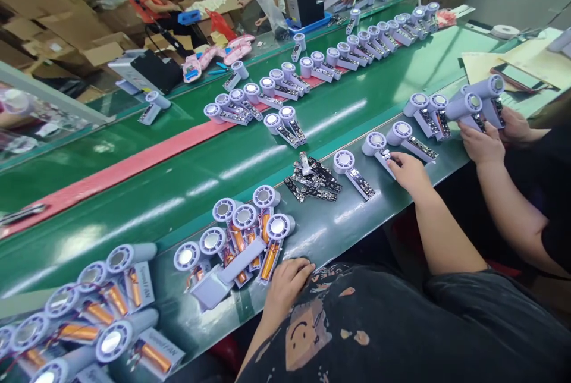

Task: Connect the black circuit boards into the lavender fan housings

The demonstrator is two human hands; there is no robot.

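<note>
My right hand (409, 173) is closed on the handle of a lilac handheld fan (375, 143), which lies on the bench with its round head away from me. Resting on the bench edge, my left hand (289, 279) has its fingers stretched out and holds nothing. Close to it is a cluster of opened fans (279, 226) with orange battery cells showing, and lilac handle covers (243, 259) lie on them. Between my hands sit a pile of black circuit boards (314, 179) and a fan with a board in its handle (344, 161).
A co-worker's hands (484, 142) hold fans at the right. Beyond the bench runs a green conveyor belt (178, 175) with a red stripe, carrying a long row of fans (332, 56). More opened fans (120, 335) fill the lower left. Other people stand across the belt near cardboard boxes (66, 26).
</note>
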